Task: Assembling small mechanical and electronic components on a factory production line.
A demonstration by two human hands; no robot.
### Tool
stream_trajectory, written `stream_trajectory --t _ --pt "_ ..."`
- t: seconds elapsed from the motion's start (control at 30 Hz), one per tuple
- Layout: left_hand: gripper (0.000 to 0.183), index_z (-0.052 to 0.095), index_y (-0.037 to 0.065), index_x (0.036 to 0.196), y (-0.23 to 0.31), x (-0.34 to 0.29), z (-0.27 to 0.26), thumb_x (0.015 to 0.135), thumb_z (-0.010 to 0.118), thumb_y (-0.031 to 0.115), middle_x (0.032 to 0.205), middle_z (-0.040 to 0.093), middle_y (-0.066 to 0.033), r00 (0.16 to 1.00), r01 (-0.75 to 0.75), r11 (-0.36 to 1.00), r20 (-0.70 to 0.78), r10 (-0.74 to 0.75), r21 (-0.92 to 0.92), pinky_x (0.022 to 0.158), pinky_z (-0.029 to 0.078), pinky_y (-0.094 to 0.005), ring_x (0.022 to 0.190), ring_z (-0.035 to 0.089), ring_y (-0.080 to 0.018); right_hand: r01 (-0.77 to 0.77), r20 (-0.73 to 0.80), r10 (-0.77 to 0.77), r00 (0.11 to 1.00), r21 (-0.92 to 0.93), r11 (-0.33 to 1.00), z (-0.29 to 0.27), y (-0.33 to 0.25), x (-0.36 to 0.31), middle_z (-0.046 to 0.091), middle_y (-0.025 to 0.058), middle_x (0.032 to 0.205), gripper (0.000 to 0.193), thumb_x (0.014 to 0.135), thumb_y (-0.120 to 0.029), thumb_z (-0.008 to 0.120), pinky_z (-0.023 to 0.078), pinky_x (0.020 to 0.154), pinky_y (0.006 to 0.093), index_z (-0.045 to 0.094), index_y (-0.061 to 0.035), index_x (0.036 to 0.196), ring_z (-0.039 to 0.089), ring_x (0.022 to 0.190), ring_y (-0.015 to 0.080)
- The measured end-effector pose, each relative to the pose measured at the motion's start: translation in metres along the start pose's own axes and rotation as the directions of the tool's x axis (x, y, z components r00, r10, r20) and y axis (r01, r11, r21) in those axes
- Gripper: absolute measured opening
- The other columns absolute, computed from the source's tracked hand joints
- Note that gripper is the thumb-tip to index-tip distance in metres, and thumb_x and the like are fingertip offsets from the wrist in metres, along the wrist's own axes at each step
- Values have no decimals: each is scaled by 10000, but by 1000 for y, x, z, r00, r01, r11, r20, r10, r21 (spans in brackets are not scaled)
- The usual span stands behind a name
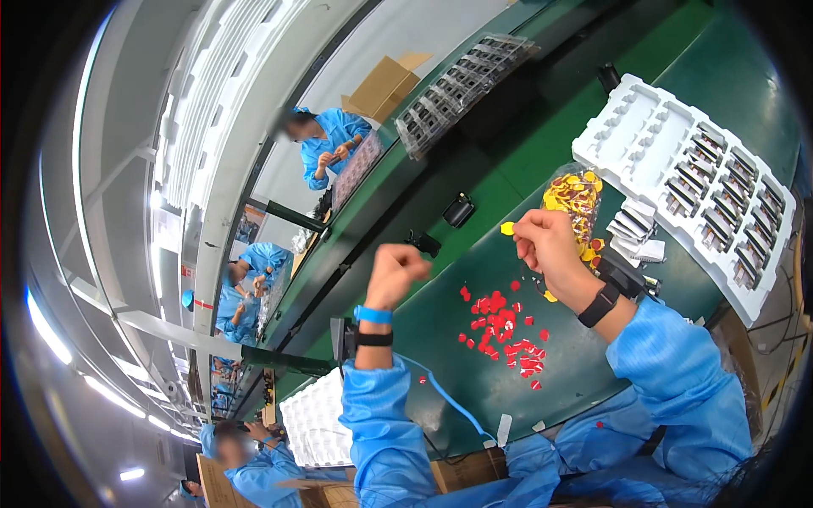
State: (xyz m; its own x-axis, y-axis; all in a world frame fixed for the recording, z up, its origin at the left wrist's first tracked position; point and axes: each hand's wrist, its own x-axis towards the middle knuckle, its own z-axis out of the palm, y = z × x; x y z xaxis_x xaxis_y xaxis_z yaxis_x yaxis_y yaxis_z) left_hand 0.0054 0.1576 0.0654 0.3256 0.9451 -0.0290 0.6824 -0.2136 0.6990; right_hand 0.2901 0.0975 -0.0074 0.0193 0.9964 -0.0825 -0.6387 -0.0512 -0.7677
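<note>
My right hand [552,251] is raised over the green table [423,339], pinching a small flat yellow piece [508,228] between thumb and fingertips. Just beyond that hand stands a clear plastic bag [572,199] full of similar yellow pieces. To the left, my left hand [396,275] hovers with its fingers curled in; motion blur hides whether anything is in them. Below and between both hands, small red pieces [494,326] lie scattered in a loose pile. A blue band and a black strap circle my left wrist, and a black strap circles the right.
A white moulded tray [631,161] with rows of black-and-silver parts fills the right side. White packets [631,227] lie beside the bag. Two black items [458,210] rest on the green conveyor [508,161]. Clear trays [457,89] stand farther off; co-workers in blue [334,140] sit opposite.
</note>
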Motion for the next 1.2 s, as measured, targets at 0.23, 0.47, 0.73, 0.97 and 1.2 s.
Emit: stream_trajectory --t 0.23,0.47,0.73,0.97,1.2 --pt "305 622 -16 728 -50 57 -28 768 759 254 615 618 -116 844 365 872 -512 -161 327 509 504 -339 551 627 -221 45 4 -45 999 -83 996 0 10 4 559 35 563 181 872 -68 589 328 392 226 592 -19 697 476 435 79" --pt "332 579 13 689 -79 52 11 931 655 227 554 580 -101 885 246 891 -286 -367 -381 367 380 -285 415 556 -181 72 32 -68 997 -143 987 4 14 0 565 34 558 178 864 -41 589 329 382 233 602 -2 691 472 422 76" --pt "208 598 42 914 37 -89 87 992 580 234 535 511 -5 976 69 647 -83 -201 -760 387 324 -201 407 453 -72 161 363 -34 931 -326 931 14 -5 -27 590 14 592 165 881 -93 691 375 422 199 665 14 759 522 470 50" --pt "254 587 -1 1022 28 -124 110 822 738 -40 773 598 5 987 58 638 -53 -153 -768 468 404 -199 560 527 -33 284 589 78 805 -496 820 26 14 -41 593 12 620 148 893 -78 663 397 491 233 656 32 795 538 545 66" --pt "253 590 -17 1052 4 -131 116 836 706 -79 974 624 -14 998 50 798 55 -21 -601 668 515 -180 860 605 -46 606 776 120 620 -570 554 31 23 -46 660 99 724 71 827 -63 721 447 552 290 689 0 826 617 605 209"
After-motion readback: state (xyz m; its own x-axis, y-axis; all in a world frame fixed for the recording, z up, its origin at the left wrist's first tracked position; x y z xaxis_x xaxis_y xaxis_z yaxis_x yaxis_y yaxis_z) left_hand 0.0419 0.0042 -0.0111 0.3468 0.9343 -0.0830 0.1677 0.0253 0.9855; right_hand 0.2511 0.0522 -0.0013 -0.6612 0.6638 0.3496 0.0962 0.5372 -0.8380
